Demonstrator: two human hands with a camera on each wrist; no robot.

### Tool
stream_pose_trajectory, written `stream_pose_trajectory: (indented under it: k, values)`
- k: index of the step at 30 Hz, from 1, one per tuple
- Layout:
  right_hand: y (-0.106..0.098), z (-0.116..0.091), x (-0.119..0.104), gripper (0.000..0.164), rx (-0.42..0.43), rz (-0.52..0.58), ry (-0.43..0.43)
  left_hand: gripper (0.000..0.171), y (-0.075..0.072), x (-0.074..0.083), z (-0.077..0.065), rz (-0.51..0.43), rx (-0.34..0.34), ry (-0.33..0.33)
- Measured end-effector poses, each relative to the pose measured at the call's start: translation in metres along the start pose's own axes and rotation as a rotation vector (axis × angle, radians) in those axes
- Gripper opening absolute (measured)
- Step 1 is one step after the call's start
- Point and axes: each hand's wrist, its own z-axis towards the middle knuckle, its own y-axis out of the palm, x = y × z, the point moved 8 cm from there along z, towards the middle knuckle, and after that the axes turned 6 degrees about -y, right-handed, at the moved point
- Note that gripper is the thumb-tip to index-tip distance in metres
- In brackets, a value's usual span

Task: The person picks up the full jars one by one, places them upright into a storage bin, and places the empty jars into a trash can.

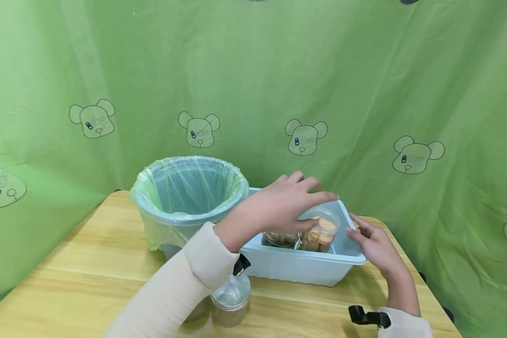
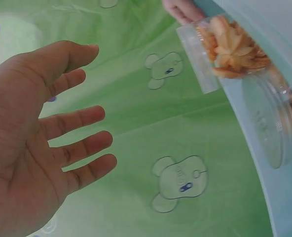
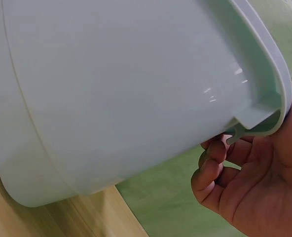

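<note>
My left hand [image 1: 285, 204] hovers over a light blue plastic bin [image 1: 291, 267], its fingers spread. Nothing lies between those fingers in the left wrist view. Below it in the bin is a clear jar of cookies [image 1: 318, 239], whose flower-shaped cookies [image 2: 235, 49] show in the left wrist view. Beside that jar stands a second jar [image 1: 280, 239], partly hidden by my left hand; a clear lid [image 2: 267, 121] shows in the left wrist view. At the bin's right end, my right hand [image 1: 376, 244] grips the rim, fingers curled beneath its edge [image 3: 264, 118].
A round blue trash can [image 1: 152, 209] with a thin green liner stands left of the bin. In front, a clear lidded jar [image 1: 231, 305] stands on the wooden table [image 1: 88, 272], another partly behind my left sleeve. A green curtain [image 1: 253, 70] hangs behind.
</note>
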Motion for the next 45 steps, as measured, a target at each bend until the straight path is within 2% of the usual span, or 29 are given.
stream_pose_trajectory:
  k: [8, 15, 21, 29, 35, 45]
  values:
    - [0.001, -0.001, 0.000, 0.064, -0.004, 0.008, 0.004, 0.063, -0.025, -0.009, -0.026, -0.047, 0.063, -0.003]
    - [0.002, -0.001, 0.000, 0.064, -0.002, 0.012, 0.002, 0.061, -0.039, -0.033, -0.053, -0.073, 0.118, -0.035]
    - [0.003, -0.001, 0.003, 0.065, -0.003, 0.016, 0.010, 0.059, -0.046, -0.055, -0.077, -0.114, 0.193, -0.065]
    - [0.007, -0.001, 0.002, 0.064, -0.008, 0.030, 0.020, 0.059, -0.048, -0.085, -0.106, -0.148, 0.263, -0.133]
    - [0.007, 0.000, 0.000, 0.064, -0.006, 0.023, 0.014, 0.061, -0.046, -0.108, -0.130, -0.184, 0.295, -0.230]
    - [0.002, 0.000, 0.002, 0.064, -0.005, 0.005, 0.013, 0.061, -0.032, -0.140, -0.165, -0.284, 0.357, -0.350]
